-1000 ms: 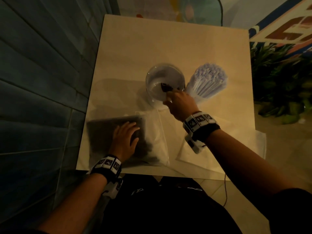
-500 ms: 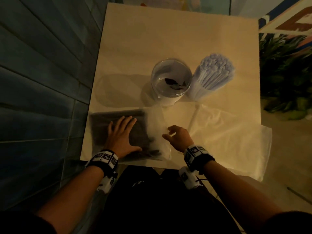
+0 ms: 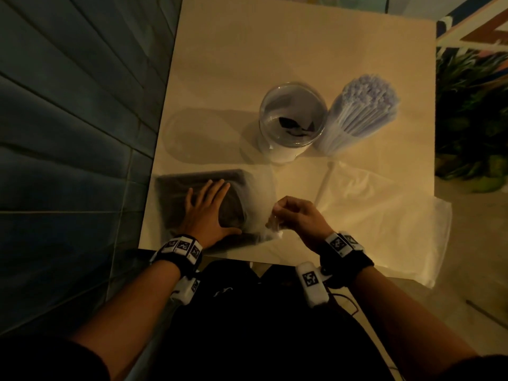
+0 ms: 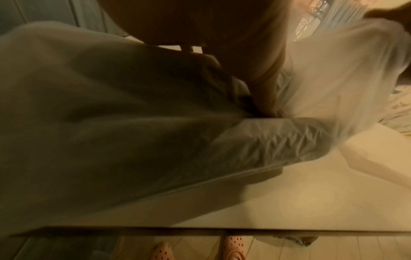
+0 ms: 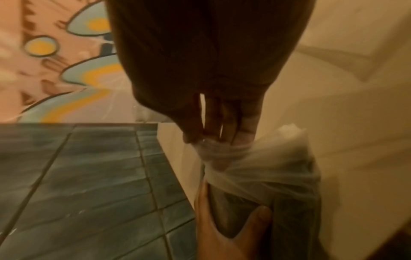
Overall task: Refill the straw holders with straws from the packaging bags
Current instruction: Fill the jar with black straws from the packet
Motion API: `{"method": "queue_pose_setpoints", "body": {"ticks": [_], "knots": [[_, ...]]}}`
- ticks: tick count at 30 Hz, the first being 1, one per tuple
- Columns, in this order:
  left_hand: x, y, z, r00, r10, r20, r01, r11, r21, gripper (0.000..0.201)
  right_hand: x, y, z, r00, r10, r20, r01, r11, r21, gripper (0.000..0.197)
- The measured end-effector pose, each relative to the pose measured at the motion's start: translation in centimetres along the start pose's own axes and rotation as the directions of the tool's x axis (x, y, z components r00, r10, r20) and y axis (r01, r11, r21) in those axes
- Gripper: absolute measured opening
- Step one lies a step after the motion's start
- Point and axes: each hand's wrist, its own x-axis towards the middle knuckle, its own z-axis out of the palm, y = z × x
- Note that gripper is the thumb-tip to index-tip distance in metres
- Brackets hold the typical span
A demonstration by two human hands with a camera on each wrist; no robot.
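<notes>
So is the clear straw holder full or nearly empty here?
Nearly empty. The head view looks down into the clear straw holder and shows only a few dark pieces at its bottom, while the white straws beside it stand packed.

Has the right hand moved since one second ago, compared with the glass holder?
Yes. The right hand has come away from the glass holder, back toward the person, and now pinches the loose end of the bag of dark straws at the table's near edge.

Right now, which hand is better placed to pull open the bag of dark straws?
Right. The right hand already pinches the bag's bunched open end, while the left hand lies flat on the dark straws, holding them down.
</notes>
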Motion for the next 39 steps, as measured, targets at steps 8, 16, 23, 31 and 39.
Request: {"method": "queue_pose_setpoints", "body": {"ticks": [8,16,23,31,39], "knots": [[-0.8,-1.1,0.2,0.998,0.056,0.009,-0.056,0.998,0.000,0.123,2.0,2.1,1.0,0.980,0.136,-0.147,-0.178,0.929,-0.324,0.019],[-0.8,-1.1,0.4,0.998,0.058,0.020,-0.059,0.998,0.024,0.127,4.4,2.9,3.7,1.000,-0.007,-0.019,-0.005,0.820,-0.572,0.047],[-0.8,-0.7,0.5,0.999,0.045,0.011,-0.046,0.999,0.029,0.131,4.5,3.3,4.2,0.993,0.049,-0.111,-0.093,0.897,-0.432,0.037],[-0.8,-1.0,0.5,0.998,0.070,0.004,-0.070,0.997,0.009,0.130,2.8,2.5,0.8,0.954,0.131,-0.268,-0.166,0.980,-0.113,0.011],[-0.7,-1.4,0.4,0.996,0.085,0.028,-0.085,0.996,0.014,0.129,4.2,3.2,2.6,0.985,0.137,-0.106,-0.166,0.921,-0.354,0.021]]}}
